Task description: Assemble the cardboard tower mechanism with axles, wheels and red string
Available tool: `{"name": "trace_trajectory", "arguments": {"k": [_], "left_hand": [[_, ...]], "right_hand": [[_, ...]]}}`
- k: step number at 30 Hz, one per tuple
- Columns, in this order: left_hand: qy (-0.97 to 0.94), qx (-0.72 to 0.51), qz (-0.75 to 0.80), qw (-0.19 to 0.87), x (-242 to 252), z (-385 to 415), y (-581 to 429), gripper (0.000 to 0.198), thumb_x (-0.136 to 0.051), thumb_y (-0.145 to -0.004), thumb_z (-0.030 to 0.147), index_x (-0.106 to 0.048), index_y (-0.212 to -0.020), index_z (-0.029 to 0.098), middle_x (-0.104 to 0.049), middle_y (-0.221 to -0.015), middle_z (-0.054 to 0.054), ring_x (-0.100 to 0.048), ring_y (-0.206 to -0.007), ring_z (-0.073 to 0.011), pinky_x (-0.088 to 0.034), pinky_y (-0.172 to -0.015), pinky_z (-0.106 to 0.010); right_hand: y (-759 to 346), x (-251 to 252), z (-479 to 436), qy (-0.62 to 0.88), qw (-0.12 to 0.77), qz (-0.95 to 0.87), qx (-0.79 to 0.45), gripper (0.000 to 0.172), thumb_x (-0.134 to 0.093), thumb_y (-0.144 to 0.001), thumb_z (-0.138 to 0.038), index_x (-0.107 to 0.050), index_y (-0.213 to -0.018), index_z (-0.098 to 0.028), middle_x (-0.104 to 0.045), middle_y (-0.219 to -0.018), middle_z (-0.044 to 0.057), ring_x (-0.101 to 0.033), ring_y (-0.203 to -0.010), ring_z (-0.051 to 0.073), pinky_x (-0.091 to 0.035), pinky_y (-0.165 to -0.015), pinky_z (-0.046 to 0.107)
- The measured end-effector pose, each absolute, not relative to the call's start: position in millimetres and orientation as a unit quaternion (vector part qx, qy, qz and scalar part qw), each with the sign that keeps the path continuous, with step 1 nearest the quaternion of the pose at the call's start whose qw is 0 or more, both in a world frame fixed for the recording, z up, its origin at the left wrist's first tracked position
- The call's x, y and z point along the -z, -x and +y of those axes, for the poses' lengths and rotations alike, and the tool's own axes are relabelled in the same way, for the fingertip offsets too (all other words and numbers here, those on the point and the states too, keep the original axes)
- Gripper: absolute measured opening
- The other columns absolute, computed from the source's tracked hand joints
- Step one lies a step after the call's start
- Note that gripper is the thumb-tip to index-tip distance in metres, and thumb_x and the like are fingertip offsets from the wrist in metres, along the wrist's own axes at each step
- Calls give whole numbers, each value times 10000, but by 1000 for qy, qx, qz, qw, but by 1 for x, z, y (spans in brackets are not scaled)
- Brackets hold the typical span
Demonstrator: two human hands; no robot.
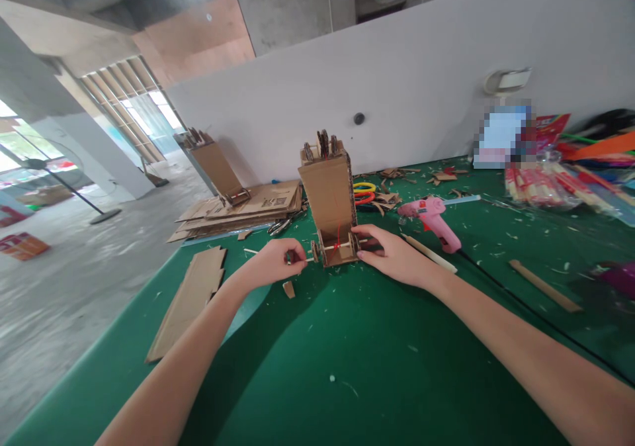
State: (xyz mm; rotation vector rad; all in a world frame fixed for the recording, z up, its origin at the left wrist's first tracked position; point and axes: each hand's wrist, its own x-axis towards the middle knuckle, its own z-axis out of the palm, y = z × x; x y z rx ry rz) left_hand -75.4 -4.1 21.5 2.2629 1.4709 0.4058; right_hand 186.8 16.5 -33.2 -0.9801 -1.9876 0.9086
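A cardboard model stands upright on the green table, with small round cardboard discs at its top. Low across its front runs a thin wooden stick with a cardboard disc at each side and red string tied round its middle. My left hand pinches the left end of this stick, just outside the left disc. On the other side, my right hand has its thumb and fingers closed at the right disc.
A pink glue gun lies on the right, its black cord trailing forward. Stacked cardboard sheets carry a second cardboard model at left. Bagged sticks and a phone are at back right. Cardboard scraps lie near the left edge.
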Motion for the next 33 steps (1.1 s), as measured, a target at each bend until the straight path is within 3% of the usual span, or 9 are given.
{"name": "trace_trajectory", "arguments": {"k": [33], "left_hand": [[-825,-171,503,194,-10,-1,77,140,-541,-753,301,-605,-761,177,-611,-750,-13,-546,-665,-126,-437,-625,-248]], "right_hand": [[-186,35,17,378,366,-772,-357,419,-531,-819,-279,-458,-1232,-272,-527,-1267,58,-568,-1074,195,-497,-927,408]]}}
